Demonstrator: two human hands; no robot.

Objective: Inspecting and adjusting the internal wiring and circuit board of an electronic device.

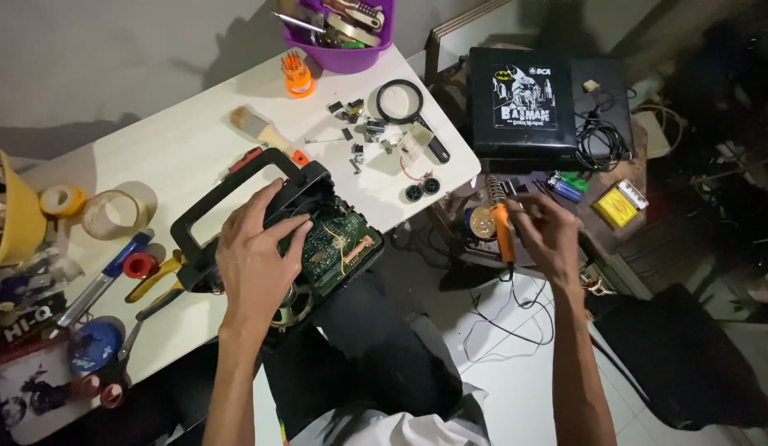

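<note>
- The fingers [295, 229] of the left hand [256, 264] lie spread and flat on the opened black radio [277, 239], pressing on its green circuit board [334, 244]; they close on nothing.
- The radio lies tilted at the near edge of the white table [194, 140], its long axis running from lower left to upper right and its handle towards the far left.
- The right hand [549, 235] is closed on an orange soldering iron [504, 231], held about upright over the stand [483, 219], off the table's right edge. The board lies to its left, well apart.
- The board looks matt and hard, with thin wires across it.
- Farther off are a round magnifier [400, 103], small loose parts [359, 128] and a purple tub [343, 41].
</note>
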